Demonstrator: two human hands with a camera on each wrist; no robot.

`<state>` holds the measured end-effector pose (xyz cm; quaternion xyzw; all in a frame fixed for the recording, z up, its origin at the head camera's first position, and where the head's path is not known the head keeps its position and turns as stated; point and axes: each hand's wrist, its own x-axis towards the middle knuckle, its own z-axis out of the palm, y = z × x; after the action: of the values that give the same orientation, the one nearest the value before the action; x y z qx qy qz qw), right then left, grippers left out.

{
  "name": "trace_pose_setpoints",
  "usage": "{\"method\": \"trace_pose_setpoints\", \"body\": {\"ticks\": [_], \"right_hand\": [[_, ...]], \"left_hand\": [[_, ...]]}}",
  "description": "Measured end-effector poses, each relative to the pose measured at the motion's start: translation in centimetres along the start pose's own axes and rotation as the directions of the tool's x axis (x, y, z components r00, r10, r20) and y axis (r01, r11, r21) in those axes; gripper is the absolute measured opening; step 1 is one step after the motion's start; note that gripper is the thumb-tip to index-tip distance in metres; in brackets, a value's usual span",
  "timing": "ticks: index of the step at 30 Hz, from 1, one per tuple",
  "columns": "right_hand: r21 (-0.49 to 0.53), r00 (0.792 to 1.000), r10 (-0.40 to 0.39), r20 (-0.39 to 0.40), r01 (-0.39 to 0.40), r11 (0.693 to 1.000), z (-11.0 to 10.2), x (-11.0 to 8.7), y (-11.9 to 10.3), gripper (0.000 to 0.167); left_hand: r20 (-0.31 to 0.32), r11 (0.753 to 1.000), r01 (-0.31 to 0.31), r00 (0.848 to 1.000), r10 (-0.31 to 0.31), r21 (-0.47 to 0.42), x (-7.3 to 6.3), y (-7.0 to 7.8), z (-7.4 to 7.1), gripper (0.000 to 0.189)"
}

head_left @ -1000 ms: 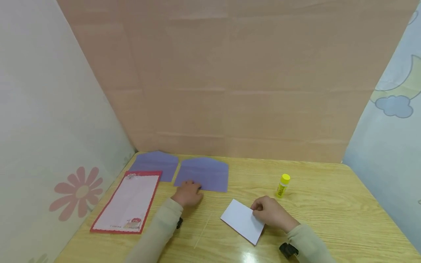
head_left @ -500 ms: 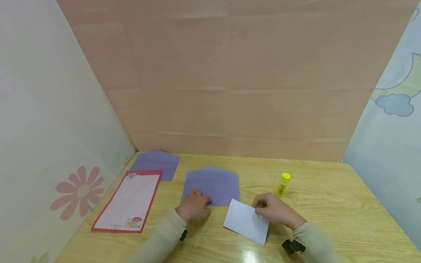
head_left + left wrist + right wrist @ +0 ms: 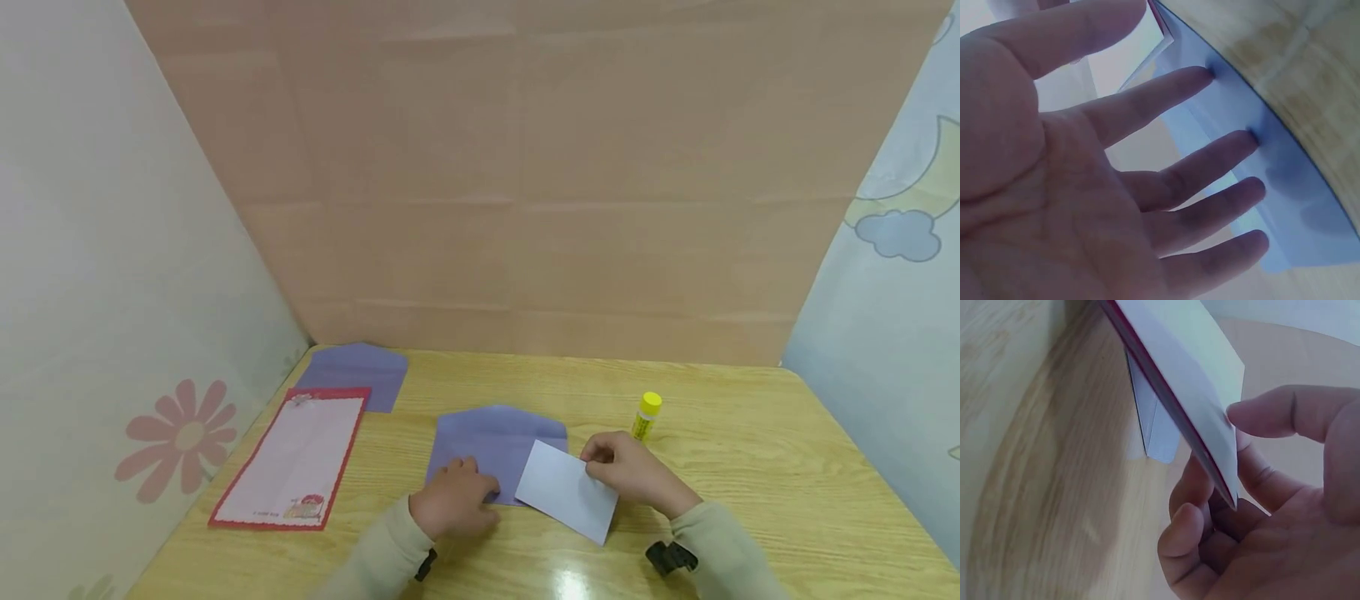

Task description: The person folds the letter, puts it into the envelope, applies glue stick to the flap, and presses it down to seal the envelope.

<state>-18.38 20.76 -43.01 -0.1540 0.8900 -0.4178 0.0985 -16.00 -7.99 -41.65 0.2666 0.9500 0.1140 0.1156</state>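
A purple envelope (image 3: 487, 442) with its flap opened away from me lies at the middle front of the table. My left hand (image 3: 456, 498) rests on its lower left part, and in the left wrist view the extended fingertips (image 3: 1249, 139) press on the envelope (image 3: 1297, 187). My right hand (image 3: 628, 472) pinches a folded white paper (image 3: 566, 492) between thumb and fingers at its upper right edge. Red shows along the folded paper's edge (image 3: 1166, 403) in the right wrist view. The paper is tilted and overlaps the envelope's right part in the head view.
A second purple envelope (image 3: 367, 375) lies at the back left, partly under a red-bordered sheet of letter paper (image 3: 296, 462). Behind my right hand a yellow glue stick (image 3: 647, 415) stands upright. Papered walls (image 3: 510, 183) close off the back and both sides of the table.
My left hand has slid the nearer envelope toward me and to the right, away from the other envelope. My right hand has shifted slightly right and away from me with the folded paper.
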Motion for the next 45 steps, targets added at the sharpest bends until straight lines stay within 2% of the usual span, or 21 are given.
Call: {"method": "trace_pose_setpoints", "body": {"ticks": [2, 4, 6, 8, 12, 17, 23, 30, 36, 40, 45], "right_hand": [[-0.010, 1.000, 0.000, -0.011, 0.000, 1.000, 0.0, 0.1, 0.0, 0.004], [-0.023, 1.000, 0.005, -0.026, -0.005, 1.000, 0.1, 0.2, 0.0, 0.004], [-0.025, 0.999, 0.010, -0.035, -0.011, 1.000, 0.1, 0.3, 0.0, 0.004], [-0.028, 0.999, 0.015, -0.042, -0.017, 0.999, 0.1, 0.3, -0.1, 0.004], [-0.026, 0.998, 0.030, -0.058, -0.031, 0.999, 0.0, 0.2, -0.4, 0.003], [-0.021, 0.994, 0.048, -0.100, -0.051, 0.999, 0.0, 0.3, -0.5, 0.005], [-0.017, 0.987, 0.034, -0.157, -0.037, 0.999, 0.0, 0.5, -0.6, 0.006], [-0.011, 0.964, 0.065, -0.257, -0.071, 0.997, 0.0, 1.0, -0.5, 0.006], [0.012, 0.942, 0.058, -0.332, -0.058, 0.998, -0.1, 1.3, -0.8, 0.010], [0.024, 0.920, 0.038, -0.389, -0.031, 0.999, 0.0, 1.6, -1.2, 0.011], [0.098, 0.895, 0.024, -0.446, 0.023, 0.995, 0.5, 2.2, -1.8, 0.012]], "left_hand": [[-0.050, 1.000, -0.004, 0.999, 0.004, -0.005, 0.3, -0.4, 0.0, 0.035], [-0.130, 1.000, -0.004, 0.992, 0.006, 0.015, 0.9, -1.1, 0.1, 0.042], [-0.199, 1.000, 0.014, 0.980, -0.009, 0.022, 1.5, -1.9, 0.3, 0.053], [-0.230, 0.999, 0.035, 0.973, -0.026, 0.035, 2.1, -2.6, 0.4, 0.068], [-0.187, 0.997, 0.072, 0.980, -0.065, 0.033, 2.9, -3.6, 0.4, 0.085], [-0.135, 0.995, 0.098, 0.986, -0.094, 0.021, 3.3, -3.9, 0.3, 0.087], [-0.143, 0.995, 0.104, 0.984, -0.104, -0.010, 3.4, -3.8, 0.1, 0.086], [-0.152, 0.994, 0.102, 0.982, -0.108, -0.049, 3.6, -4.0, 0.1, 0.085], [-0.185, 0.995, 0.080, 0.979, -0.090, -0.061, 3.4, -4.0, 0.3, 0.088], [-0.239, 0.998, 0.055, 0.969, -0.056, -0.013, 3.2, -3.8, 0.5, 0.088], [-0.312, 0.997, 0.024, 0.950, -0.001, 0.070, 3.2, -3.3, 0.8, 0.089]]}}
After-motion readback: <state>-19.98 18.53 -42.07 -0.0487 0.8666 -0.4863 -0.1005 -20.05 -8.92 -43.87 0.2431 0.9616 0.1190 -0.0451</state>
